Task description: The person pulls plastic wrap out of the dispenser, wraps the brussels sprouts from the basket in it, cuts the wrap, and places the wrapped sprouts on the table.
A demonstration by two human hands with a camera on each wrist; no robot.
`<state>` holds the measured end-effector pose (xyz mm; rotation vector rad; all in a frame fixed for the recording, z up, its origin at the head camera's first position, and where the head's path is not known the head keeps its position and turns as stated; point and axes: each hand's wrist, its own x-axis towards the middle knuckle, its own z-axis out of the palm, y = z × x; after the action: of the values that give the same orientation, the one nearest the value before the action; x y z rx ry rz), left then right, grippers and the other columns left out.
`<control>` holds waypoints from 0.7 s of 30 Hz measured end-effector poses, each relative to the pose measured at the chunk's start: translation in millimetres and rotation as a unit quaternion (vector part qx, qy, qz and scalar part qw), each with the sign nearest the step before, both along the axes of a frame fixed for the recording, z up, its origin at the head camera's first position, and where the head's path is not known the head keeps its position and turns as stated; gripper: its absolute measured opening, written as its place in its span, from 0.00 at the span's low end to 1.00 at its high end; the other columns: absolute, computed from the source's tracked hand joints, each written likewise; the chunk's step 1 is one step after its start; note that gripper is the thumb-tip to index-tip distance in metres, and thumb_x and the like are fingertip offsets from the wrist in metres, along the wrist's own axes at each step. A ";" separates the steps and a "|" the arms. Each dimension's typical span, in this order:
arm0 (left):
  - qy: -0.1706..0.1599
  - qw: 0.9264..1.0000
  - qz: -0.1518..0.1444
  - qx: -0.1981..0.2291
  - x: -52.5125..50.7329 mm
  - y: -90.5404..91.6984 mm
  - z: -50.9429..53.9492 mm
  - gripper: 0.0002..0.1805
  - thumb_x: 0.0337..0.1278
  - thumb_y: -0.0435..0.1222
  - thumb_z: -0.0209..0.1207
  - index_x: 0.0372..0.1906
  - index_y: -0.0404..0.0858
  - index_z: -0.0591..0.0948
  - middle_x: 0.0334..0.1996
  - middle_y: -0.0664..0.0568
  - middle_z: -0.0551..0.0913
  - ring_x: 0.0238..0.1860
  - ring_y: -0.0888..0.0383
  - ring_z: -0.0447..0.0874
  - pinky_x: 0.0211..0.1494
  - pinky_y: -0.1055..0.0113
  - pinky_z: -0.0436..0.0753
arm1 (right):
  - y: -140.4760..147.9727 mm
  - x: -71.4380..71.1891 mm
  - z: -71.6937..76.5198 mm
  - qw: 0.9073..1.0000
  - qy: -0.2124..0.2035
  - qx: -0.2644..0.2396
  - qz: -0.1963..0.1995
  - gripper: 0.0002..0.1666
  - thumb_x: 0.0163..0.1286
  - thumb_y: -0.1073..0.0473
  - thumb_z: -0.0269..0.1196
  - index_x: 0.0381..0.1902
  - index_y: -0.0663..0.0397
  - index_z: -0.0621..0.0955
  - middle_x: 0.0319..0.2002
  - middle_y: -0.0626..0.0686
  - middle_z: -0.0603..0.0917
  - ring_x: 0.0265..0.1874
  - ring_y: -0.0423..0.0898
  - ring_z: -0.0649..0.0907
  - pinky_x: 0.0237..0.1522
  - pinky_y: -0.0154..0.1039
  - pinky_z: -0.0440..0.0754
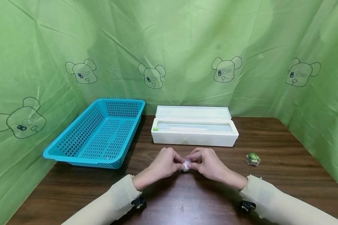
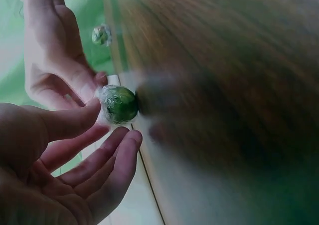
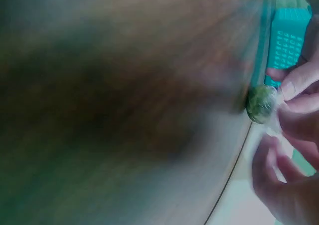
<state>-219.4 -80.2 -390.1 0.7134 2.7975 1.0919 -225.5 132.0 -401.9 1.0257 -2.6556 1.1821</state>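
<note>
A small round green fruit (image 1: 186, 165) in crinkled cling film sits on the table between both hands. My left hand (image 1: 166, 163) pinches the film from the left with thumb and fingers. From the other side my right hand (image 1: 207, 163) pinches the film too, its thumb against the top. In the left wrist view the fruit (image 2: 121, 105) shows glossy green, with film bunched toward the thumbs. The right wrist view shows its green underside (image 3: 260, 105) close to the tabletop. A second film-wrapped green fruit (image 1: 253, 159) lies on the table to the right.
Behind the hands stands a white cling film dispenser (image 1: 195, 139) with its lid raised and a green slider at left. A blue perforated basket (image 1: 94, 161) stands at the left. Green curtain (image 1: 186, 47) encloses the wooden table (image 1: 270, 140) at the back and sides.
</note>
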 end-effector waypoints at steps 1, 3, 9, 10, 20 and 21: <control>0.002 1.000 -0.001 -0.001 -0.1 -0.1 -0.4 0.04 0.56 0.32 0.77 0.37 0.38 0.94 0.33 0.52 0.92 0.27 0.70 0.80 0.31 0.71 0.79 | -0.3 1.0 0.0 1.000 0.002 -0.004 -0.002 0.09 0.62 0.67 0.78 0.41 0.55 0.93 0.39 0.47 0.89 0.38 0.42 0.86 0.38 0.42 0.86; 0.008 1.000 -0.004 0.001 -0.7 -0.2 -1.3 0.04 0.56 0.32 0.77 0.36 0.37 0.94 0.32 0.52 0.92 0.28 0.70 0.81 0.31 0.72 0.80 | -0.5 2.6 0.4 1.000 0.002 -0.013 -0.005 0.09 0.61 0.67 0.78 0.40 0.56 0.93 0.39 0.47 0.89 0.35 0.41 0.86 0.35 0.39 0.85; 0.011 1.000 -0.013 0.013 -3.3 -0.4 0.4 0.03 0.53 0.28 0.77 0.33 0.36 0.93 0.32 0.52 0.91 0.31 0.67 0.86 0.33 0.74 0.82 | -1.8 1.6 3.8 0.999 -0.043 -0.012 -0.019 0.07 0.60 0.64 0.80 0.37 0.53 0.93 0.35 0.45 0.91 0.30 0.38 0.87 0.33 0.35 0.85; 0.005 1.000 -0.012 0.014 -3.6 -0.5 0.9 0.03 0.53 0.28 0.77 0.33 0.36 0.93 0.32 0.52 0.91 0.30 0.67 0.86 0.32 0.73 0.82 | -1.9 1.0 4.3 0.998 -0.053 -0.011 -0.023 0.07 0.60 0.63 0.80 0.36 0.53 0.93 0.34 0.44 0.91 0.30 0.38 0.87 0.33 0.34 0.85; -0.022 1.000 -0.010 0.019 -12.4 -4.7 -6.9 0.03 0.53 0.32 0.79 0.31 0.39 0.93 0.27 0.59 0.91 0.33 0.66 0.83 0.35 0.69 0.81 | -2.2 -6.2 -0.9 0.992 -0.118 -0.017 -0.028 0.05 0.60 0.62 0.81 0.31 0.52 0.93 0.29 0.42 0.90 0.26 0.40 0.85 0.28 0.35 0.82; -0.025 0.999 -0.009 0.021 -13.5 -4.9 -7.6 0.04 0.53 0.32 0.79 0.31 0.40 0.93 0.27 0.60 0.90 0.33 0.66 0.83 0.36 0.69 0.81 | -1.9 -7.2 -1.1 0.992 -0.123 -0.018 -0.028 0.05 0.60 0.62 0.81 0.31 0.52 0.92 0.28 0.43 0.90 0.25 0.39 0.85 0.27 0.35 0.82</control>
<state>-232.8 -85.1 -397.6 0.7037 2.7298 1.1523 -232.7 130.2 -402.9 0.8441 -2.8099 1.4253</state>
